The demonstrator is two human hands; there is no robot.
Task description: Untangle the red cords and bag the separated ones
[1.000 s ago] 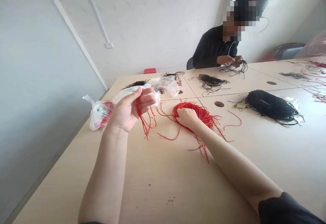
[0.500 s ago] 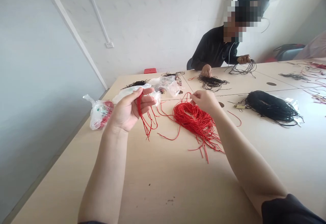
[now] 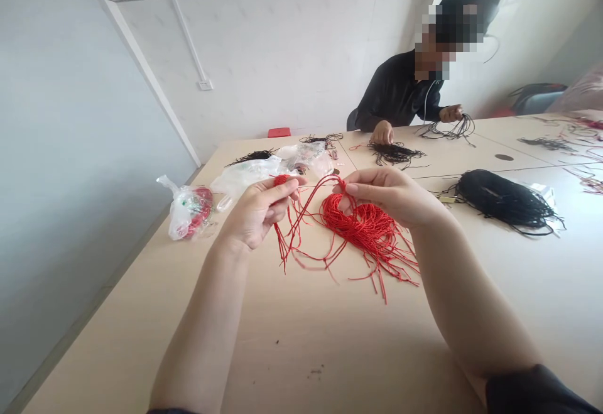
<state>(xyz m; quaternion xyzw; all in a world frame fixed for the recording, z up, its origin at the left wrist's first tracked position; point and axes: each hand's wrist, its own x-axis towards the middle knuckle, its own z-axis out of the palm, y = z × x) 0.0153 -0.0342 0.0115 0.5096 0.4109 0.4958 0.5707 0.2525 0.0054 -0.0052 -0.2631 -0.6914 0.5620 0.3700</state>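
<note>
- Red cords: a loose bundle of red cords (image 3: 362, 228) lay on the worktop (image 3: 301, 345), near the middle, between the two hands, with frayed ends fanning toward the near right.
- Left hand (image 3: 257, 213): closed in a pinch, thumb and fingers gripping a small red wad of cord (image 3: 282, 180). Thin strands (image 3: 284, 244) hung from it down to the worktop and looped across to the bundle.
- Right hand (image 3: 389, 197): fingers curled, pinching strands at the far edge of the bundle, with the hand just above the pile.
- Right of the red bundle: a large hank of black cord (image 3: 506, 203) lay on a clear plastic bag (image 3: 544, 193), with a small gold-coloured item (image 3: 447, 199) just left of it.
- Left edge of worktop: a knotted clear plastic bag (image 3: 188, 213) held red cord and something green.
- Far from the hands: more clear plastic bags (image 3: 249, 175) and small black cord bunches (image 3: 252, 157) lay on the worktop.
- Far side: a co-worker (image 3: 400, 93) in a dark jacket sat at the worktop, one hand (image 3: 451, 113) holding black cords (image 3: 447, 128) up and the other hand (image 3: 382, 132) resting on a black bunch (image 3: 393, 153).
- Far right: scattered cords (image 3: 549, 144) lay on the next worktop section.
</note>
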